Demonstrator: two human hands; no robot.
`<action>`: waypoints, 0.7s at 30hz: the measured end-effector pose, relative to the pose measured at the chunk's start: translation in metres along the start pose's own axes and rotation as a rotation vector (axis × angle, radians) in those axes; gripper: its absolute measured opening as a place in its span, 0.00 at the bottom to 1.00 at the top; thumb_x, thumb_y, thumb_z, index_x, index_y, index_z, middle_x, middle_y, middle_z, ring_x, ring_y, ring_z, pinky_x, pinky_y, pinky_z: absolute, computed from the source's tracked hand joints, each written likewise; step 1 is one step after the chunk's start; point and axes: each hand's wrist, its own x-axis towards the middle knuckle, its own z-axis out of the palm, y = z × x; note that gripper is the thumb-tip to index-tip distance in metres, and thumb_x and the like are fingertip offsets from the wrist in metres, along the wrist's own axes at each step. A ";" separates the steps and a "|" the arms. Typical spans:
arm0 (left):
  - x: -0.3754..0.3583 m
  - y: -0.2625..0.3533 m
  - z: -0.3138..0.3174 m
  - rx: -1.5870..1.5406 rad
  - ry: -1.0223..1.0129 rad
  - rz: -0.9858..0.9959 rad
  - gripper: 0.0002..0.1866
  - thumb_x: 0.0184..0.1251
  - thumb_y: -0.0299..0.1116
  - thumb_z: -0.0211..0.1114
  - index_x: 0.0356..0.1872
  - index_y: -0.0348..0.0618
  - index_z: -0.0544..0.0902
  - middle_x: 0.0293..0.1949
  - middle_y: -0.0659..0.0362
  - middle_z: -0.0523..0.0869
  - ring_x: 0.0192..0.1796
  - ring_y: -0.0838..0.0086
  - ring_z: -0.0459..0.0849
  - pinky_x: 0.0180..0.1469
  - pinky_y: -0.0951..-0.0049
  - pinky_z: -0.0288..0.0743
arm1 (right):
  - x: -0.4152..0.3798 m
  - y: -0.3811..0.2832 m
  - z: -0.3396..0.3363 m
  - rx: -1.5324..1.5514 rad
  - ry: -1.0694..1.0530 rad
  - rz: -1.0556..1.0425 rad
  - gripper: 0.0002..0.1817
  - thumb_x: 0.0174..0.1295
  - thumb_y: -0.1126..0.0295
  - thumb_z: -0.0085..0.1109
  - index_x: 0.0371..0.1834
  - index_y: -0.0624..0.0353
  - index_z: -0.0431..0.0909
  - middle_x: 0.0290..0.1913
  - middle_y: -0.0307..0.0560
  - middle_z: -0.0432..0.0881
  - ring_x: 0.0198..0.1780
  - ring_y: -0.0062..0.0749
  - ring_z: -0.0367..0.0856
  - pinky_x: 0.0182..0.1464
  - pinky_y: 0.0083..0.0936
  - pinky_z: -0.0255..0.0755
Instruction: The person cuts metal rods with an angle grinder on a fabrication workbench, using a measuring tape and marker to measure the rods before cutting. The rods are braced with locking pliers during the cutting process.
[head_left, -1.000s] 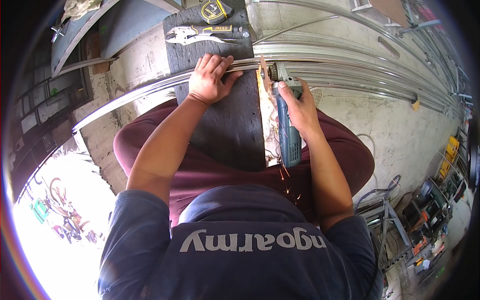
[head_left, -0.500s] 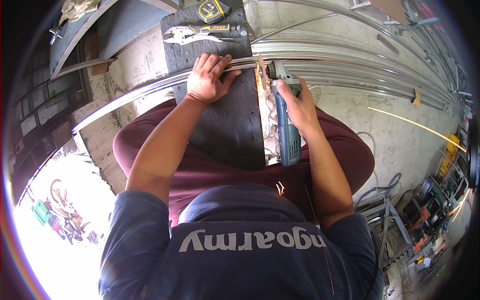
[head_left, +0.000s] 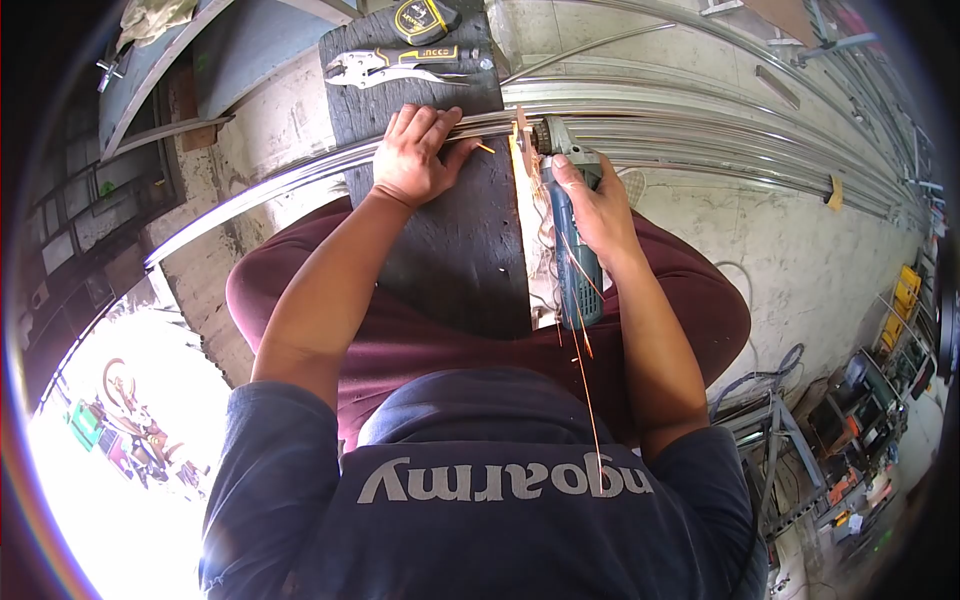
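Here, dark board point(head_left: 445, 240) as landmark. Left hand point(head_left: 415, 160) closed over metal rods point(head_left: 270, 185), which lie across the board's far half and run out past both its sides. Right hand point(head_left: 600, 205) wrapped round grinder point(head_left: 578, 275), just off the board's right edge, its disc point(head_left: 523, 140) at that edge by the rods. Sparks point(head_left: 587, 345) nearer than the board. Pliers point(head_left: 390, 70) and tape measure point(head_left: 425, 22) on the board's far end.

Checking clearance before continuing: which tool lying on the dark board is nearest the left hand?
The silver locking pliers: they lie between the left hand and the tape measure, which sits farther off.
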 end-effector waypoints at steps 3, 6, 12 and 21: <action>-0.001 0.000 0.000 -0.004 -0.004 -0.006 0.27 0.67 0.50 0.85 0.59 0.42 0.93 0.48 0.55 0.89 0.52 0.55 0.88 0.58 0.56 0.85 | 0.002 0.003 0.000 -0.034 0.016 -0.045 0.36 0.78 0.45 0.75 0.68 0.68 0.78 0.45 0.50 0.88 0.35 0.27 0.87 0.36 0.30 0.84; -0.001 0.000 0.000 -0.007 -0.013 -0.012 0.27 0.67 0.50 0.85 0.59 0.42 0.93 0.48 0.55 0.90 0.52 0.54 0.88 0.58 0.55 0.85 | 0.011 0.014 -0.002 -0.105 0.040 -0.149 0.35 0.79 0.45 0.74 0.68 0.68 0.79 0.45 0.48 0.89 0.37 0.26 0.88 0.38 0.30 0.84; -0.001 0.000 0.000 -0.002 -0.013 -0.014 0.27 0.68 0.50 0.84 0.59 0.42 0.94 0.49 0.55 0.90 0.53 0.54 0.88 0.59 0.55 0.86 | 0.006 0.008 -0.002 -0.049 0.007 -0.033 0.36 0.79 0.44 0.74 0.69 0.68 0.79 0.49 0.50 0.90 0.44 0.29 0.89 0.46 0.31 0.85; 0.000 0.000 -0.001 -0.006 -0.007 -0.012 0.27 0.67 0.50 0.85 0.59 0.41 0.94 0.48 0.55 0.91 0.52 0.55 0.88 0.58 0.56 0.86 | 0.000 -0.003 0.002 -0.026 0.007 -0.008 0.32 0.79 0.45 0.74 0.63 0.66 0.79 0.42 0.47 0.90 0.32 0.27 0.87 0.34 0.31 0.84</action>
